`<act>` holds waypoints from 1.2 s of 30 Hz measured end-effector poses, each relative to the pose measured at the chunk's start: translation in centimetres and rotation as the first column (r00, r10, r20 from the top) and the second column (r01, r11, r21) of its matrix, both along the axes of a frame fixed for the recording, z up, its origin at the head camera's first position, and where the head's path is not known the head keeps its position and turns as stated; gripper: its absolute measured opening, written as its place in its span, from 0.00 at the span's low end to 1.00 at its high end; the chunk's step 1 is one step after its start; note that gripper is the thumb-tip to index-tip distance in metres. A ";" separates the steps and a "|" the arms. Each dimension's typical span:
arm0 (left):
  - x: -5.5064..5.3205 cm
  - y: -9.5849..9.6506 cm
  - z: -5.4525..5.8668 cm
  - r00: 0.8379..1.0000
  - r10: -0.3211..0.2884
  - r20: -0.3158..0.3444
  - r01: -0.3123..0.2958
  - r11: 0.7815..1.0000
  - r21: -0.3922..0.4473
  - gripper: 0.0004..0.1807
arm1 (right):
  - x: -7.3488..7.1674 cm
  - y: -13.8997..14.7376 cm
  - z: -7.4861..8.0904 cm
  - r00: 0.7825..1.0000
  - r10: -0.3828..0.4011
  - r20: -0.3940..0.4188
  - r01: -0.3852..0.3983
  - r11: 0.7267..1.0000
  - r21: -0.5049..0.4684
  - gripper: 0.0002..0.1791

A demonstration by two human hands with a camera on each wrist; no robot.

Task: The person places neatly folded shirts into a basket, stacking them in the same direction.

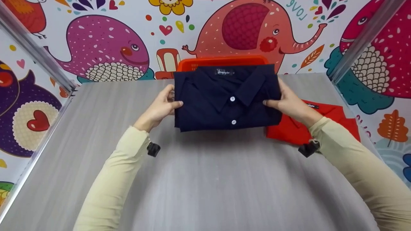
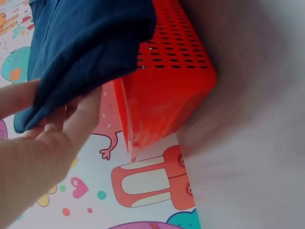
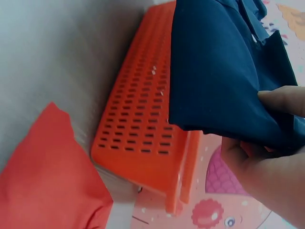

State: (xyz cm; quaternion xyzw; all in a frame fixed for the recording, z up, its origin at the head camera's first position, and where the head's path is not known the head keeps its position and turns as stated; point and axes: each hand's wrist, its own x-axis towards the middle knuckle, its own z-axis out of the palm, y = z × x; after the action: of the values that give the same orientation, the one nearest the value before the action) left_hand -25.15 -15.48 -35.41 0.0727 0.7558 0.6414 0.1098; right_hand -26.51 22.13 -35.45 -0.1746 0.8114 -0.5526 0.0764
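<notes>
A folded navy shirt (image 1: 205, 96) with a collar and white buttons is held up level between both hands. My left hand (image 1: 162, 104) pinches its left edge, thumb on top and fingers beneath. On the opposite edge, my right hand (image 1: 289, 101) grips it the same way. Behind and below the shirt stands an orange-red plastic basket (image 3: 138, 109) with slotted sides. In the head view the shirt covers most of it, leaving the back rim in sight. Both wrist views show the shirt above the basket's rim.
A folded red shirt (image 1: 345, 123) lies on the grey table (image 1: 205, 186) to the right of the basket, partly behind my right forearm. Cartoon-printed panels (image 1: 109, 48) wall the table at the back and sides, with metal posts (image 1: 362, 41) at the corners.
</notes>
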 end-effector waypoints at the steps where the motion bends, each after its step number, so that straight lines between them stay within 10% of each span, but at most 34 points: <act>1: -0.4 0.1 0.1 1.000 0.001 0.000 -0.001 1.000 0.007 0.18 | -0.3 0.1 0.1 1.000 -0.017 -0.007 0.017 1.000 0.003 0.43; 19: -5.1 1.1 0.8 0.990 0.142 -0.024 -0.143 0.987 -0.076 0.18 | -5.8 -0.8 2.0 0.983 -0.180 0.030 0.180 0.984 0.015 0.25; 36: -7.3 2.8 1.1 0.961 0.211 -0.177 -0.262 0.900 -0.349 0.22 | -7.3 -0.9 1.9 0.974 -0.228 0.010 0.227 0.970 0.087 0.25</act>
State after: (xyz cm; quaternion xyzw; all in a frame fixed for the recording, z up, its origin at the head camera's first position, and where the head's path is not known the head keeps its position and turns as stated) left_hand -32.49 -12.66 -34.32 0.0014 0.8716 0.4901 -0.0085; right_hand -33.81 21.25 -33.52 -0.0714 0.8482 -0.5241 0.0281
